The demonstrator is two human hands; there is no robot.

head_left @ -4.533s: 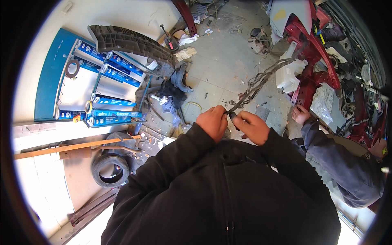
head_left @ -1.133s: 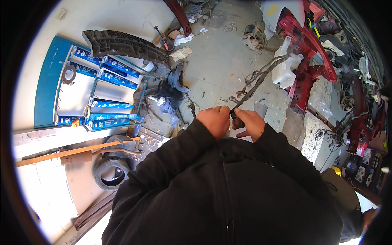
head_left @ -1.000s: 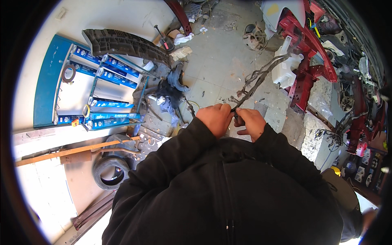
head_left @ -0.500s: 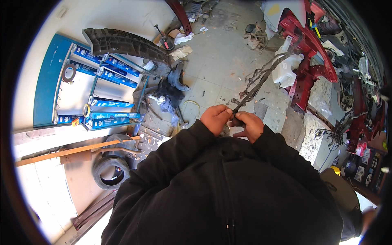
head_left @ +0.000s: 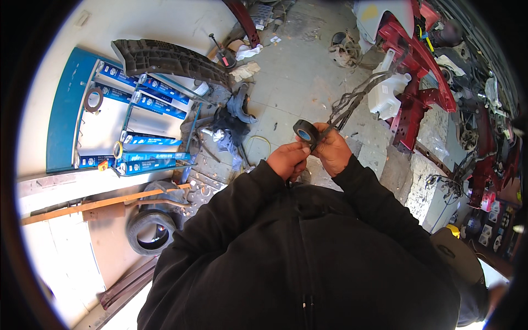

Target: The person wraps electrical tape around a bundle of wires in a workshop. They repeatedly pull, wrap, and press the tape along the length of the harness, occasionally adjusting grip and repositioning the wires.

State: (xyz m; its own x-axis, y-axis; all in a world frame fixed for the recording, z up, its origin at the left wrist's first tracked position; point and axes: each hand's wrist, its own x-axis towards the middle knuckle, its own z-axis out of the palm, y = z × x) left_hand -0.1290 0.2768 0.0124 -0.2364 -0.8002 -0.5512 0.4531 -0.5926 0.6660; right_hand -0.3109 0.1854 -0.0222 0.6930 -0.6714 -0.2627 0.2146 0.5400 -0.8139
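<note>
A bundle of dark wires (head_left: 347, 104), a wiring harness, runs from the red car body frame down to my hands. My left hand (head_left: 289, 160) is closed in a pinch at the harness's near end, just below a roll of black electrical tape (head_left: 304, 131). My right hand (head_left: 333, 152) is closed beside it, its thumb and fingers against the roll's right side. The roll stands tilted, its blue-lined core facing me. The exact grip and the wire end are partly hidden by my fingers.
Ahead right stands the red body frame (head_left: 412, 104) with a white plastic tank (head_left: 389, 94). To the left are a rack of blue boxes (head_left: 154, 157), a black curved plastic liner (head_left: 170, 60) and a tire (head_left: 150, 232). Another person's cap (head_left: 452, 254) shows at lower right.
The tape roll has come into sight above my hands; before, it was hidden. My right hand has turned and risen slightly, and my left hand has shifted a little lower.
</note>
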